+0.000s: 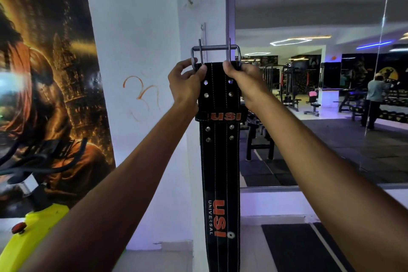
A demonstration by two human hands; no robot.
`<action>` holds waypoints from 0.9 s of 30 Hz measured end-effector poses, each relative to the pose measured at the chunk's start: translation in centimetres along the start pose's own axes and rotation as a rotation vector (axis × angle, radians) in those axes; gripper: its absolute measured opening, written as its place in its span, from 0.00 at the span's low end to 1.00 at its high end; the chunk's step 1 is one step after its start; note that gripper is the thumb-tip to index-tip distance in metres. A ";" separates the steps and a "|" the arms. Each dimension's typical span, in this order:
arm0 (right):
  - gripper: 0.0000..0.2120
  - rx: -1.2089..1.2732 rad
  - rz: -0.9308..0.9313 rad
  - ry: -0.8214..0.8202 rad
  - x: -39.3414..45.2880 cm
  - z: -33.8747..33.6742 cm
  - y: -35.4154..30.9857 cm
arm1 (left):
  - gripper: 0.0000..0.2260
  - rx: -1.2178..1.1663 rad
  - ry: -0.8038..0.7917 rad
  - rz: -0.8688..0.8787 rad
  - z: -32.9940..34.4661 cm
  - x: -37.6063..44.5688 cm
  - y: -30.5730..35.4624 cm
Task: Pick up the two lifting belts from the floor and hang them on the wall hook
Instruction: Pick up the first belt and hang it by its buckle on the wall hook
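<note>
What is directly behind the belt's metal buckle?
A white wall and a thin metal strip fixed to it show behind the buckle. The buckle covers the strip's lower end.

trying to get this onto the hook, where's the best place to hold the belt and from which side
Hold the belt at its top edge, just under the metal buckle, one hand on each side, as the left hand and right hand do now. The strap hangs straight down, so gripping the two upper corners from the sides keeps the buckle frame level and clear for the wall hook.
</note>
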State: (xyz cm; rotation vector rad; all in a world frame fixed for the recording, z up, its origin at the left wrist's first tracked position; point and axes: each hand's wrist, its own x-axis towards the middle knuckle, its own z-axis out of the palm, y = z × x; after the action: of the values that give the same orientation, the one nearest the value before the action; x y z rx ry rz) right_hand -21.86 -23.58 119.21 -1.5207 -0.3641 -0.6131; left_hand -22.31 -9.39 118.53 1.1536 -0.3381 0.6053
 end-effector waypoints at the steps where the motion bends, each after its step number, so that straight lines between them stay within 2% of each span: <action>1: 0.15 0.014 0.010 0.018 0.2 0.4 -0.1 | 0.12 0.006 0.011 0.009 -0.1 0.1 0.0; 3: 0.13 0.044 0.011 0.053 0.5 0.9 -0.3 | 0.11 0.081 0.010 0.078 -0.5 0.2 0.0; 5: 0.13 0.093 0.008 0.082 0.6 1.3 -0.4 | 0.10 0.148 -0.059 0.133 -1.3 -0.3 -0.4; 9: 0.11 0.128 0.021 0.124 1.2 1.5 -0.6 | 0.15 0.271 -0.259 0.065 -3.8 -3.0 -3.2; 12: 0.06 0.145 0.001 0.119 1.5 1.5 -0.7 | 0.18 0.241 -0.296 0.034 -5.4 -4.5 -5.3; 16: 0.06 0.161 -0.034 0.128 1.2 1.6 -0.9 | 0.09 0.227 -0.327 0.076 -6.9 -5.7 -8.0; 22: 0.10 0.181 -0.027 0.162 1.0 1.2 -1.7 | 0.07 0.326 -0.368 -0.074 -10.1 -9.0 -14.8; 27: 0.10 0.189 -0.020 0.171 0.9 0.8 -2.0 | 0.09 0.422 -0.512 -0.210 -13.4 -13.7 -20.8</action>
State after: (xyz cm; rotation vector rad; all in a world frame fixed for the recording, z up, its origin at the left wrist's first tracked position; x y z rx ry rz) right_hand -22.14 -22.80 121.38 -1.2760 -0.2973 -0.6993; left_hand -21.36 -6.40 90.46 1.7291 -0.5307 0.1876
